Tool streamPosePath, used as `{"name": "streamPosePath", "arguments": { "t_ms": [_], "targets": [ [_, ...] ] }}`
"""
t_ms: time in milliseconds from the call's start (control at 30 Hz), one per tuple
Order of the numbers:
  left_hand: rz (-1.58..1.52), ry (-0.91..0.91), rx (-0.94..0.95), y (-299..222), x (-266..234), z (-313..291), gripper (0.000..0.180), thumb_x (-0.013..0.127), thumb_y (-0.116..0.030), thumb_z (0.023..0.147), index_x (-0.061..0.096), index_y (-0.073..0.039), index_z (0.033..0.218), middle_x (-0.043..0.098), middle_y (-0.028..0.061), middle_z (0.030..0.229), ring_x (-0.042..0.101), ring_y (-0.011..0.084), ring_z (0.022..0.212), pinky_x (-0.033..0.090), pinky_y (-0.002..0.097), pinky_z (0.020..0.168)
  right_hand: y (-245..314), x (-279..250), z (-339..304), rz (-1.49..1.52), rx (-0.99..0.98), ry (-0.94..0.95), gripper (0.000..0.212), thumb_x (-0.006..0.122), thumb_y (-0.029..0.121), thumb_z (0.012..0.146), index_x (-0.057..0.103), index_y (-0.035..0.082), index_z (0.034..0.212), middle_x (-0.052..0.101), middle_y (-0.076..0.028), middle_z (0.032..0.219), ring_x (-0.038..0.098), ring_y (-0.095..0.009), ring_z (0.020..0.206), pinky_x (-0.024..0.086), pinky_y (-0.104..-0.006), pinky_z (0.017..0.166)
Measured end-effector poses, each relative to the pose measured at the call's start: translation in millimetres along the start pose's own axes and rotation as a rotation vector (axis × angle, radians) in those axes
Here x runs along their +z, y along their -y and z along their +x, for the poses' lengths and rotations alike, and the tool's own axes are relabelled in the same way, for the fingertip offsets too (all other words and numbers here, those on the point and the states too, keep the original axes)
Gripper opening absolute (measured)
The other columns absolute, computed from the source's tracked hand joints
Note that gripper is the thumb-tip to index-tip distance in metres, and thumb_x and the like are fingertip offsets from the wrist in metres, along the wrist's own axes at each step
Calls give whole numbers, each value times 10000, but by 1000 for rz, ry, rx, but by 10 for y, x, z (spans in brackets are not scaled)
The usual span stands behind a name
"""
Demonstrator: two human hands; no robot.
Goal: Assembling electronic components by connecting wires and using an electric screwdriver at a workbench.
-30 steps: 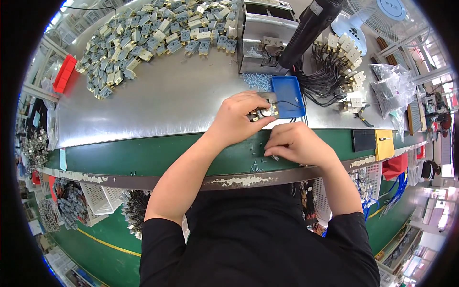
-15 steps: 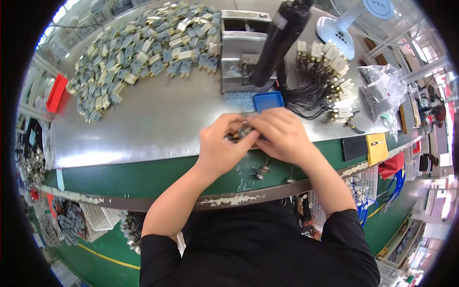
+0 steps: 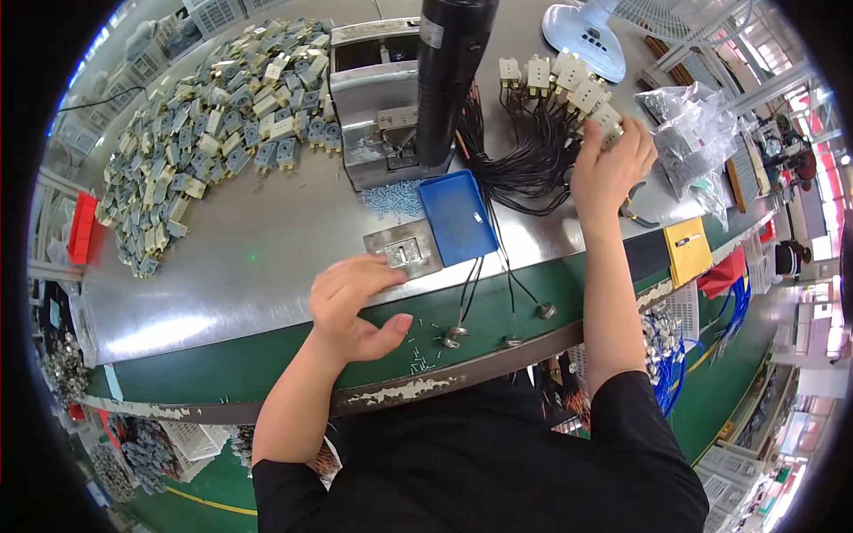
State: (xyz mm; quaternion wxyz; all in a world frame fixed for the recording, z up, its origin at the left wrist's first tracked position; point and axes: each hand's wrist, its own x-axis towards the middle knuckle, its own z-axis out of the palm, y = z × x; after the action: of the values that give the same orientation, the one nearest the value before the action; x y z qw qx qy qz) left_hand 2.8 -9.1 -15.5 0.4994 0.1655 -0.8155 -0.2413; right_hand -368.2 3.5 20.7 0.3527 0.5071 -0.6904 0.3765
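Note:
My left hand (image 3: 355, 306) is open at the bench edge, thumb apart from the fingers. Its fingertips rest at the near edge of a flat metal plate (image 3: 426, 258) with a raised slotted block. To the right, my right hand (image 3: 613, 173) reaches to a cluster of cream plastic connector blocks (image 3: 569, 75) on black cables (image 3: 524, 164). Thumb and fingers close round one connector block (image 3: 606, 119), partly hidden by them. A blue tray (image 3: 458, 218) stands beside the plate, with cables running past it to small round metal parts (image 3: 546, 312).
A metal fixture (image 3: 382, 164) with a black cylinder (image 3: 449, 89) stands behind the tray, small screws (image 3: 391, 199) at its foot. Grey-and-cream blocks (image 3: 222, 124) are heaped far left. Pliers (image 3: 638, 216), a plastic bag (image 3: 693, 142) and a fan base (image 3: 586, 40) are at right.
My hands have parted from a small item held between them. The right went to the connector blocks at far right; the left moved left and opened. The view has shifted, revealing the metal plate.

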Motion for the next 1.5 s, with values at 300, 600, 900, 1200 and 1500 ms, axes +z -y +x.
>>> {"name": "streamPosePath", "arguments": {
  "t_ms": [300, 600, 900, 1200, 1500],
  "targets": [
    [-28, -16, 23, -3, 15, -24, 266, 824, -250, 765, 737, -33, 892, 748, 80, 823, 746, 309, 783, 610, 403, 788, 378, -701, -169, 549, 220, 498, 214, 771, 97, 930, 629, 1, 1058, 635, -12, 776, 560, -76, 660, 467, -253, 615],
    [-90, -115, 79, 8, -67, -48, 149, 782, -109, 785, 725, -12, 882, 717, 93, 774, 712, 290, 712, 600, 379, 724, 710, -819, -747, 698, 199, 990, 236, 720, 51, 950, 591, 2, 1142, 712, -145, 772, 694, -212, 688, 515, -333, 636],
    [-587, -463, -223, 226, -351, -19, 227, 568, -138, 1000, 699, 46, 1018, 699, 128, 823, 671, 240, 697, 565, 385, 709, -60, -690, -702, 1966, 1546, 947, 319, 501, 181, 1109, 553, -38, 1334, 457, -5, 863, 386, -67, 630, 324, -209, 522],
    [-1309, -390, -549, 409, -728, 115, 449, 447, -340, 1102, 667, 43, 1185, 707, 135, 973, 689, 258, 787, 556, 434, 830, 678, -475, -42, 993, 201, 868, 476, 538, 372, 1085, 692, -74, 1146, 691, -116, 966, 616, -195, 798, 472, -303, 723],
    [-809, 182, -734, -69, -495, 225, 321, 654, -247, 1050, 687, 29, 1211, 702, 52, 801, 667, 81, 621, 449, 192, 507, 1695, -281, -182, 826, -420, 852, 133, 811, 114, 845, 748, 2, 881, 632, -98, 834, 585, -239, 655, 451, -350, 594]
  ]
}}
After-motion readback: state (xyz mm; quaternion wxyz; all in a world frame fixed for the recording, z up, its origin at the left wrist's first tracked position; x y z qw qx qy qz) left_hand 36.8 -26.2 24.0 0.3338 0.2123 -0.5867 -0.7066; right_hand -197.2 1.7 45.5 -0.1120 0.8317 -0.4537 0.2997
